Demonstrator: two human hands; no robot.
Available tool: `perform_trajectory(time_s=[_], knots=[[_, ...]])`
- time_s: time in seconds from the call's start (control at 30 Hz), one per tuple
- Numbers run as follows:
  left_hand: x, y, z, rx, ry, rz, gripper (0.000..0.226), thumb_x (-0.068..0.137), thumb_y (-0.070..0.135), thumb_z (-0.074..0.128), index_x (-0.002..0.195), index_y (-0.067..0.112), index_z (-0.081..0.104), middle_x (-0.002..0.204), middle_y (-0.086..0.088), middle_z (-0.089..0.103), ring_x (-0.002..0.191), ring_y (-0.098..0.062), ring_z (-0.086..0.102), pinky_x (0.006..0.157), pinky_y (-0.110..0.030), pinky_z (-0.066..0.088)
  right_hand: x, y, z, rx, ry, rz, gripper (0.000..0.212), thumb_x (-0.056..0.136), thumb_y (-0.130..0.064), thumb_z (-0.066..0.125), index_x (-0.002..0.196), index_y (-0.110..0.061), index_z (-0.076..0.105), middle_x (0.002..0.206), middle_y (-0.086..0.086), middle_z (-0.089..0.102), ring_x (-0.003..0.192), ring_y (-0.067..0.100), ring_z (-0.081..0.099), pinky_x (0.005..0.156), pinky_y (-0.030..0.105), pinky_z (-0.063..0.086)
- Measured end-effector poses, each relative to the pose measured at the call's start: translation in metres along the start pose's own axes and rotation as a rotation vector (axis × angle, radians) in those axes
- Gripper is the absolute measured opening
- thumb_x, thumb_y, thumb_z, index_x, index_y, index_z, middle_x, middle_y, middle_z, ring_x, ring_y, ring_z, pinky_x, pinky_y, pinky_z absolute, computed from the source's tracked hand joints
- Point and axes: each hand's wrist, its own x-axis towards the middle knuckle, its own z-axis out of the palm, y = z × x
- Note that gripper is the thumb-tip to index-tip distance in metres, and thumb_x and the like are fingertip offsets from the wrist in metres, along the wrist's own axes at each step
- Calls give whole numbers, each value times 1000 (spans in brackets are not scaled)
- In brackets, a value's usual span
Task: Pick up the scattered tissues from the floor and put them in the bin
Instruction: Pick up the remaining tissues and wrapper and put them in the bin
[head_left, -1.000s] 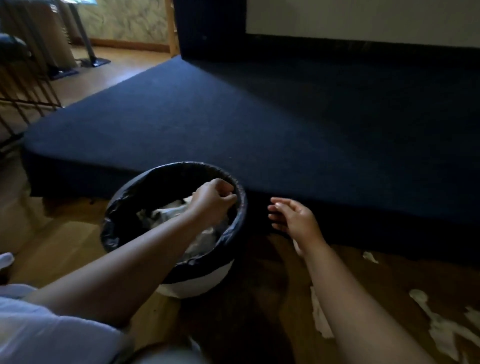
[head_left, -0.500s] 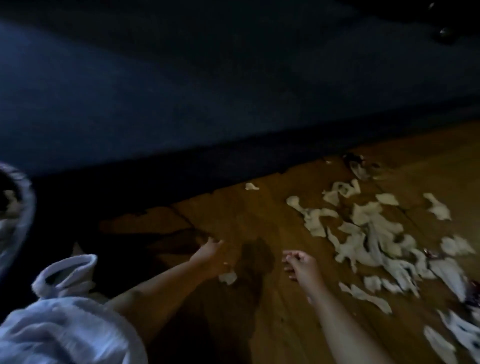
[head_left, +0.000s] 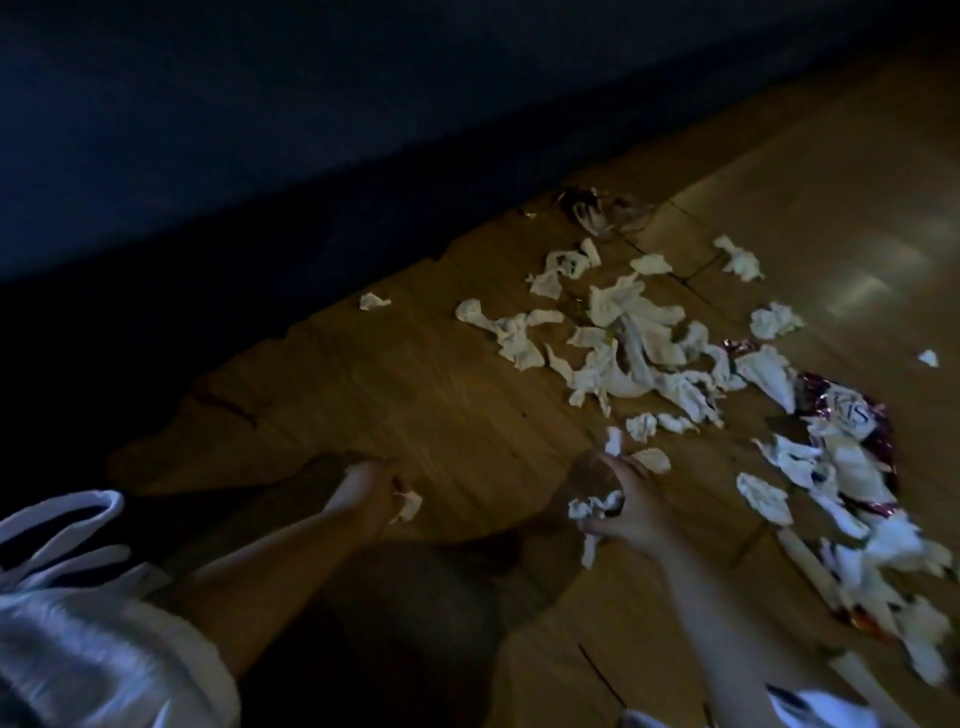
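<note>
Several white crumpled tissues (head_left: 628, 338) lie scattered over the wooden floor (head_left: 447, 405), thickest at the right. My left hand (head_left: 366, 488) is low over the floor, its fingers closed on a small tissue scrap (head_left: 408, 505). My right hand (head_left: 631, 512) grips a crumpled tissue (head_left: 592, 506) with a strip hanging below it. More tissue scraps (head_left: 641, 426) lie just beyond that hand. The bin is out of view.
A dark blue raised carpeted platform (head_left: 260, 130) runs along the far side of the floor. A shiny red-and-white wrapper (head_left: 852, 415) lies among the tissues at the right. A dark tangled scrap (head_left: 597, 208) sits by the platform edge. White cloth (head_left: 78, 623) fills the bottom left.
The view swung from the bin to the tissue-strewn floor. Both hands left the bin, dropped to the floor and closed on tissue pieces.
</note>
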Motion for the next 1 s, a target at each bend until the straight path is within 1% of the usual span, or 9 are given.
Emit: perform_trajectory(time_s=[0.1, 0.23, 0.33, 0.4, 0.47, 0.57, 0.67, 0.83, 1.0], knots=[[-36, 44, -15, -48, -62, 8, 30, 90, 13, 57, 119, 9, 56, 114, -6, 55, 108, -19, 55, 85, -23, 42, -5, 9, 15, 15, 113, -78, 58, 72, -2, 74, 126, -7, 54, 134, 12, 44, 126, 29, 44, 99, 27, 37], [-48, 60, -9, -94, -79, 74, 31, 91, 13, 55, 122, 14, 52, 119, 0, 55, 99, -9, 53, 73, -12, 47, -11, 1, 32, 21, 86, -56, 19, 84, -1, 59, 98, -10, 68, 102, 3, 61, 96, 16, 57, 65, -2, 33], [-61, 66, -27, -130, -107, 78, 29, 88, 19, 59, 117, 18, 56, 116, 1, 60, 105, -10, 58, 89, -24, 51, -7, -14, 32, 100, 76, -41, 17, 83, -1, 61, 99, 1, 68, 102, 12, 62, 98, 23, 57, 63, 3, 34], [-72, 63, -44, -169, -100, 103, 27, 88, 17, 60, 115, 17, 57, 113, 1, 62, 104, -11, 60, 85, -20, 50, -5, -28, 29, 182, 95, -6, 20, 83, 0, 62, 102, -2, 65, 108, 13, 63, 106, 27, 58, 71, 20, 38], [-80, 55, -60, -240, -53, 112, 25, 86, 15, 62, 111, 15, 59, 110, 0, 64, 98, -10, 62, 76, -16, 50, -2, -42, 32, 212, 98, 21, 25, 82, 1, 60, 105, -8, 62, 119, 10, 60, 113, 27, 54, 79, 24, 38], [-93, 39, -75, -289, -22, 76, 22, 85, 16, 64, 106, 16, 60, 103, 2, 63, 92, -8, 61, 69, -14, 49, -4, -57, 48, 128, 33, -7, 31, 82, -9, 63, 113, -9, 59, 116, 4, 54, 108, 22, 54, 71, 19, 39], [-104, 20, -78, -347, 10, 31, 13, 83, 14, 65, 92, 22, 59, 98, 3, 64, 87, -7, 62, 78, -20, 52, -9, -67, 72, 26, 2, -73, 29, 83, -4, 63, 111, -5, 61, 124, 13, 47, 104, 21, 51, 57, 1, 34], [-118, -2, -77, -365, -19, -36, 19, 82, 17, 66, 99, 21, 59, 93, 10, 59, 90, -6, 59, 77, -16, 47, -11, -75, 87, 61, -27, -56, 22, 80, 2, 65, 102, 3, 63, 110, 15, 57, 109, 28, 56, 65, 16, 35], [-139, -3, -104, -461, 30, -12, 20, 82, 12, 66, 95, 24, 59, 95, 9, 61, 84, -3, 60, 62, -14, 47, -26, -127, 74, 348, -158, -59, 19, 82, 2, 63, 101, 5, 62, 92, 10, 59, 82, 16, 56, 54, 14, 44]])
